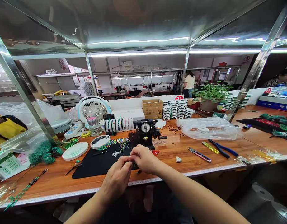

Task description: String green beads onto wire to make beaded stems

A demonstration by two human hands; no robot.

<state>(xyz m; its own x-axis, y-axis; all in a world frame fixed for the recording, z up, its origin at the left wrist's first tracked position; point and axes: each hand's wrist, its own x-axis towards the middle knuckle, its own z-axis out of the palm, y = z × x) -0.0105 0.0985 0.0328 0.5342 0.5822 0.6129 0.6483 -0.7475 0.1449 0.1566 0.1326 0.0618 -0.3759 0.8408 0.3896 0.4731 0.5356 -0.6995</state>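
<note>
My left hand (117, 177) and my right hand (143, 159) meet above the front edge of the black mat (92, 165). Fingers of both are pinched together, nearly touching; what lies between them is too small to make out. Just behind stands a black winding machine (145, 132) with a dial and crank, and white spools (117, 124) sit on its left. On the mat are multicoloured beads (123, 143) and a small pile of silvery pieces (116, 153). Red bits (155, 152) lie by the machine's base.
A dish of black beads (100, 142) and a white dish (75, 151) are at left, with a fan (93, 107) behind. Tweezers (199, 154), a yellow cutter (210, 147) and pliers (221, 148) lie right. Stacked spools (177, 109) stand behind. A person (189, 81) is farther back.
</note>
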